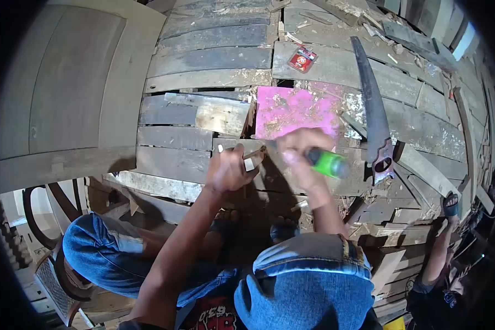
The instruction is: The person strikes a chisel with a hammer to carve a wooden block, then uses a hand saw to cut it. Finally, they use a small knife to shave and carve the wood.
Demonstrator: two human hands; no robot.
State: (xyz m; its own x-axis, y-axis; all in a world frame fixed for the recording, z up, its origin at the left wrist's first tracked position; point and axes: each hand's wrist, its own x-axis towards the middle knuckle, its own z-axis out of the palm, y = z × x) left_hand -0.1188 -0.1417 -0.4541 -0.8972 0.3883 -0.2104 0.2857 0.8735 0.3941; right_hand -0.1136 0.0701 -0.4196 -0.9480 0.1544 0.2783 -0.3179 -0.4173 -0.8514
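Wood (pixel 258 158) mid-work, on the near side of the pink sheet (pixel 325 114).
The left hand (pixel 228 170) closes around it; the right hand (pixel 304 157), also nearside, wraps a green-handled tool (pixel 329 164). Chips (pixel 276 100) on the sheet suggest some cutting done; what remains, I cannot tell.

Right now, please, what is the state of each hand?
Left hand: closed, holding a small piece, apparently wood.
Right hand: closed, holding a green-and-black-handled tool, blurred.
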